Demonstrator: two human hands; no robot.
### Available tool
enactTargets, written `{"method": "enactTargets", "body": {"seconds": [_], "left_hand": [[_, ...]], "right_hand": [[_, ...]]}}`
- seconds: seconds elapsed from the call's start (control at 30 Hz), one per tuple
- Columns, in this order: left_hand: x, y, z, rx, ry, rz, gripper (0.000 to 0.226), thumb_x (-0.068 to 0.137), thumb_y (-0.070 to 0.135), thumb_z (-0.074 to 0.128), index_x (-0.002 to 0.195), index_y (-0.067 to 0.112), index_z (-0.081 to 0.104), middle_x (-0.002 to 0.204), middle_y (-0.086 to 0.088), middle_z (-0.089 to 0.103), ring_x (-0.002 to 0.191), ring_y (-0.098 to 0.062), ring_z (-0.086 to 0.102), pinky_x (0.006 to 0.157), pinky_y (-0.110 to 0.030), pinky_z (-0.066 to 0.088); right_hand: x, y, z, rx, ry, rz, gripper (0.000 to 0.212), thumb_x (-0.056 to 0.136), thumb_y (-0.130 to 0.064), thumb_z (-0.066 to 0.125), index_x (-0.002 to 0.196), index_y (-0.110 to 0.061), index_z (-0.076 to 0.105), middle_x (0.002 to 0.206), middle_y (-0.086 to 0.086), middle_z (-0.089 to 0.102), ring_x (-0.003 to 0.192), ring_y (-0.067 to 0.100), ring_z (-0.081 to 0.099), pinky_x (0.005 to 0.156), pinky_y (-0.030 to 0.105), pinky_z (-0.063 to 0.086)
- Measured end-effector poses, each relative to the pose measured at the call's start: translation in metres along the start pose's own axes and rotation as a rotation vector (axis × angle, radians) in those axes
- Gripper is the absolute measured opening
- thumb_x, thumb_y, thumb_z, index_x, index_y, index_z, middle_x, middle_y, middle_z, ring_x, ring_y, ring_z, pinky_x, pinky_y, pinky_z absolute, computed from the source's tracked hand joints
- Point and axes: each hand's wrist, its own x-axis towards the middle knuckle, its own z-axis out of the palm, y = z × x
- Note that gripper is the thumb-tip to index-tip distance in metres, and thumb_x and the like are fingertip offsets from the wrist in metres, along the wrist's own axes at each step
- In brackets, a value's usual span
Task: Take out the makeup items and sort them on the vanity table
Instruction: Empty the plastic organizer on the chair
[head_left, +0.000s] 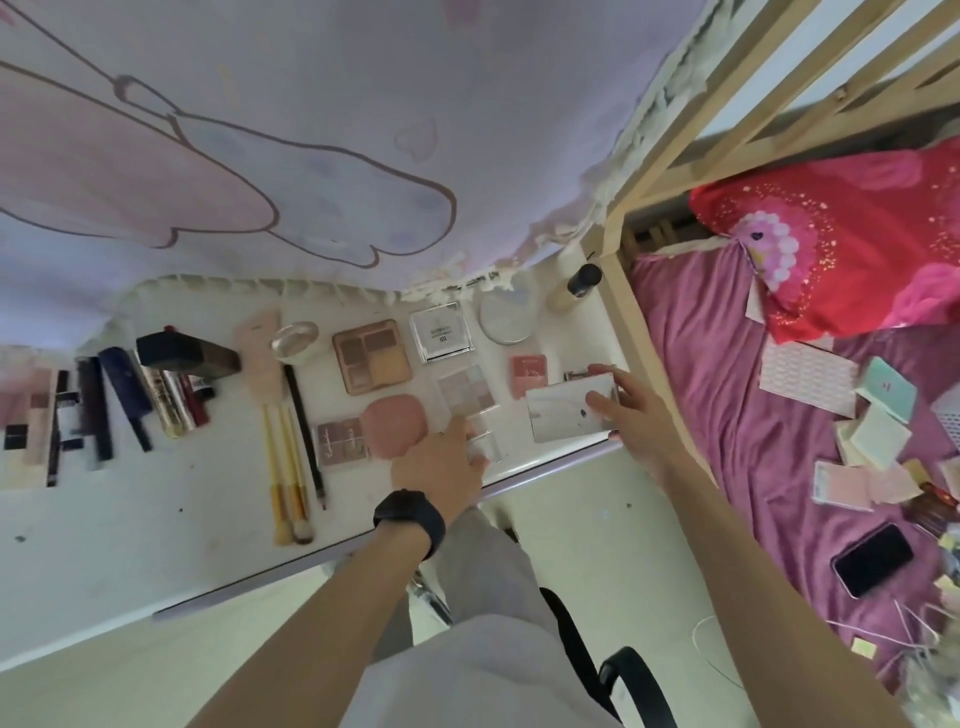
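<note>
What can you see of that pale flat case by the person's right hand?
The pale rectangular case is flat, glossy and whitish-silver, closed, with a small dark mark on its lid. It sits slightly askew near the front right edge of the vanity table. The right hand holds its right end, thumb on top.

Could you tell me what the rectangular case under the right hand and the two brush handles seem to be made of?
The rectangular case looks like glossy plastic, perhaps mirrored: its pale lid shows soft reflections. The brush handles look like light wood or bamboo, matte and yellowish, though painted plastic is possible.
</note>
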Motion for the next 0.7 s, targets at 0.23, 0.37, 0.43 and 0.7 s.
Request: {"method": "enactTargets", "body": {"seconds": [0.23,0.37,0.43,0.7], "left_hand": [[-0.006,-0.032,-0.015,0.015,-0.076,-0.041,0.023,0.100,0.039,0.045,0.117,0.027,0.055,0.108,0.002,0.067,0.096,-0.023,0.063,0.074,-0.032,0.048],[-0.008,-0.038,-0.025,-0.064,-0.053,-0.033,0.021,0.099,0.042,0.047,0.113,0.028,0.055,0.106,0.004,0.064,0.096,-0.020,0.061,0.082,-0.035,0.053],[-0.009,-0.037,-0.029,-0.130,-0.055,-0.038,0.015,0.098,0.043,0.050,0.105,0.031,0.054,0.101,0.007,0.065,0.093,-0.018,0.062,0.083,-0.035,0.054],[-0.002,-0.013,-0.036,-0.372,-0.131,0.022,0.020,0.097,0.038,0.057,0.107,0.022,0.063,0.070,0.014,0.069,0.079,-0.007,0.063,0.068,-0.020,0.044]], "right_hand": [[-0.009,0.020,0.043,-0.347,-0.060,0.003,0.051,0.092,-0.028,0.072,0.140,-0.033,0.056,0.110,-0.008,0.065,0.101,0.010,0.063,0.090,0.027,0.046],[-0.020,0.017,0.063,-0.594,0.085,-0.055,0.051,0.095,-0.036,0.064,0.143,-0.024,0.051,0.082,-0.011,0.062,0.088,0.018,0.062,0.076,0.026,0.041],[-0.021,0.018,0.069,-0.692,0.144,-0.091,0.047,0.094,-0.038,0.062,0.136,-0.020,0.053,0.091,-0.004,0.067,0.097,0.023,0.064,0.078,0.030,0.043],[-0.037,0.014,0.072,-0.594,0.261,-0.181,0.028,0.090,-0.035,0.070,0.113,-0.019,0.067,0.116,-0.004,0.062,0.102,0.017,0.060,0.082,0.030,0.045]]}}
